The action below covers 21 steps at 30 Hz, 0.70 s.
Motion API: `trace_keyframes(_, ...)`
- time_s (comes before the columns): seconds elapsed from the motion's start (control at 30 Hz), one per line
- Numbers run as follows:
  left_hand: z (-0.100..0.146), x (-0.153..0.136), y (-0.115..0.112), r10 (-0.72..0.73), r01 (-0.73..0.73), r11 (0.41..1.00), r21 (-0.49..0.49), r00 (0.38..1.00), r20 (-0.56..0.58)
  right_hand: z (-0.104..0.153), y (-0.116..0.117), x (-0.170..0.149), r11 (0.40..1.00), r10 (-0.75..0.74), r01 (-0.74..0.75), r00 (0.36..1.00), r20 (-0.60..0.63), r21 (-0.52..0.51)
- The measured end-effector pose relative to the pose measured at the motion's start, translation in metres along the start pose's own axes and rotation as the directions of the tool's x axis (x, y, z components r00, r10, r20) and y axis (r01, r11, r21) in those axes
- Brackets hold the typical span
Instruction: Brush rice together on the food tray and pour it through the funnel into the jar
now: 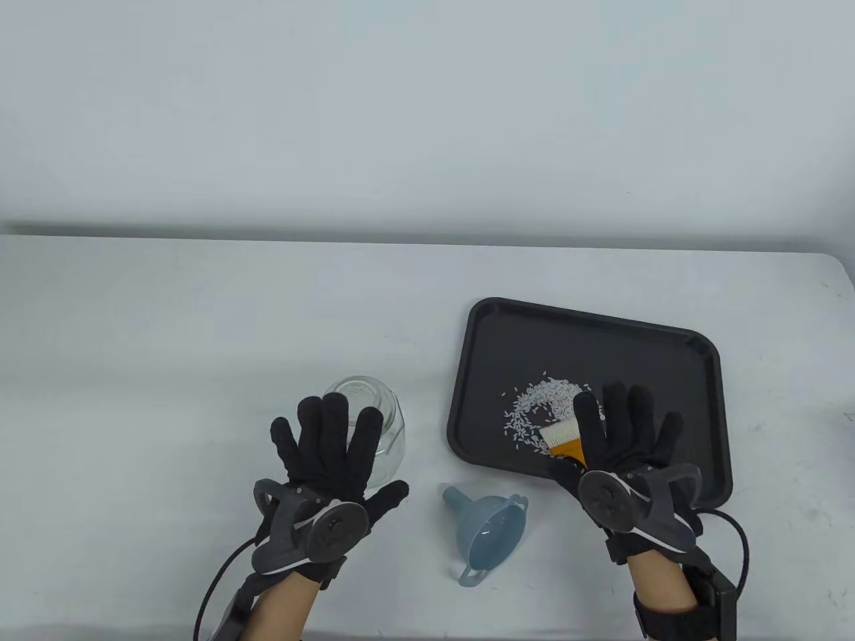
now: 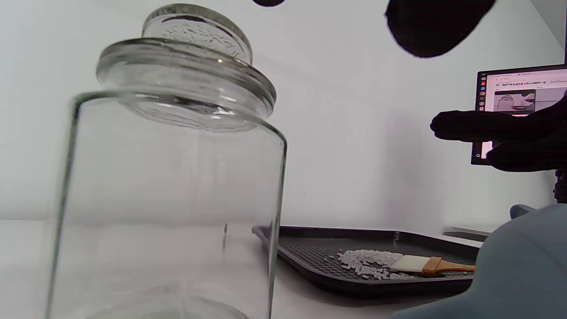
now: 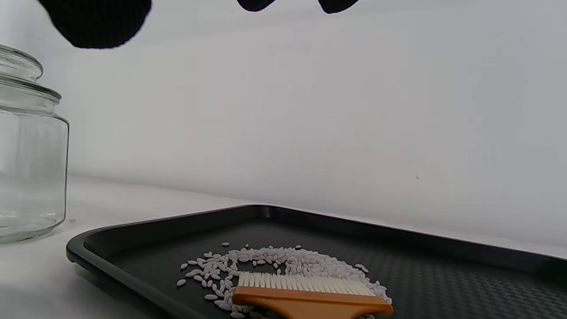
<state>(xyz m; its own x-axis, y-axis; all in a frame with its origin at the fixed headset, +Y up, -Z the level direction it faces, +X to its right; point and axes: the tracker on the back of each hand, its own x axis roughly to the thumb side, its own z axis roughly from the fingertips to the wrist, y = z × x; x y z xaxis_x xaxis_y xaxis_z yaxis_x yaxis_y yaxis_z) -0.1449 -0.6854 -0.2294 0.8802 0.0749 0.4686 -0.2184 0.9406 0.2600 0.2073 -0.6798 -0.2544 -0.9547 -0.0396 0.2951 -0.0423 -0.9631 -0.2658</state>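
- Black tray (image 3: 146, 239) on white tabletop (image 3: 40, 274), near its front edge.
- Rice (image 3: 283, 261) scattered near tray's front rim; brush (image 3: 305, 297) lies in it, bristles twd the back.
- Glass jar (image 3: 26, 155), lid on, left of tray.
- Gloved fingertips (image 3: 99, 20) hang above, touching nothing.

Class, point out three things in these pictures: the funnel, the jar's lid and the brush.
funnel (image 1: 491, 534): table view, on the inside of its blue bowl.
jar's lid (image 2: 195, 33): left wrist view, on its glass knob.
brush (image 3: 305, 303): right wrist view, on its orange ferrule below the bristles.
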Motion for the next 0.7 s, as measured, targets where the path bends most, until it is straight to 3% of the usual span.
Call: trace_keyframes(0.7,-0.0009,0.0002,0.0006,0.004,-0.004,1.0,-0.003,1.0,-0.002,-0.0014,0.0023,0.0017,1.0,0.004,-0.004,1.0,0.004,0.029)
